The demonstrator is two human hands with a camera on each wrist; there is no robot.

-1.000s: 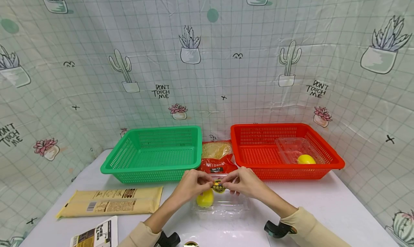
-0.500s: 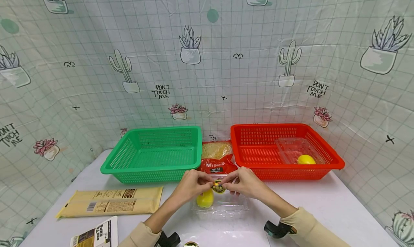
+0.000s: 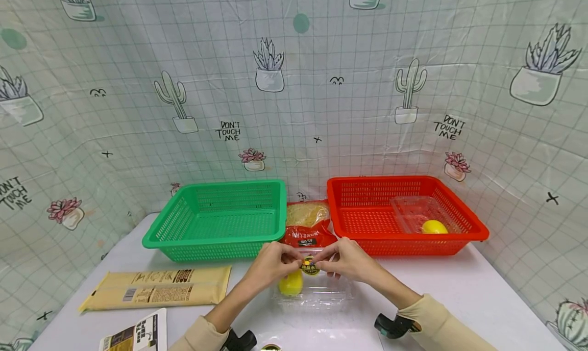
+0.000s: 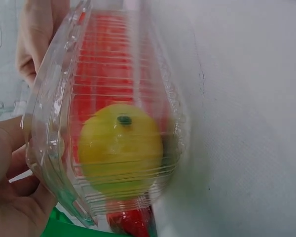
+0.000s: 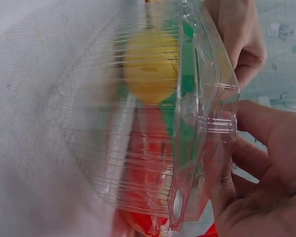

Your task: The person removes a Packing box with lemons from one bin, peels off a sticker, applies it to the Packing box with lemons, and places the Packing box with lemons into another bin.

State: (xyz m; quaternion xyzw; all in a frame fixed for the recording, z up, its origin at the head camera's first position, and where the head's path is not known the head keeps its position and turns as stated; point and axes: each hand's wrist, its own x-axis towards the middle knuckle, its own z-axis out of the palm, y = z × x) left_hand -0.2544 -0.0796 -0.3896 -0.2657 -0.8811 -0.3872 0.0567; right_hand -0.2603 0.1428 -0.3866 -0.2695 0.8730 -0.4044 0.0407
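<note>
On the white table in front of me lies a clear plastic fruit box (image 3: 323, 293), its lid down. A yellow lemon-like fruit (image 4: 119, 148) with a green stem spot sits inside, at the left end. Over the lid is a round black-and-yellow sticker (image 3: 310, 266). My left hand (image 3: 272, 263) pinches its left edge between thumb and fingertips, and my right hand (image 3: 347, 259) pinches its right edge. Fingers of both hands are close against the lid in the wrist views, where the sticker itself cannot be made out.
Behind stand a green basket (image 3: 216, 249) and a red basket (image 3: 409, 246), the red one holding another clear box (image 3: 420, 210) and yellow fruit (image 3: 434, 227). Between them lies a red food bag (image 3: 309, 234). At left are a tan packet (image 3: 158, 288) and a white pouch (image 3: 138, 335).
Hands and box stay in place; the sticker shifts only very slightly between the fingertips.
</note>
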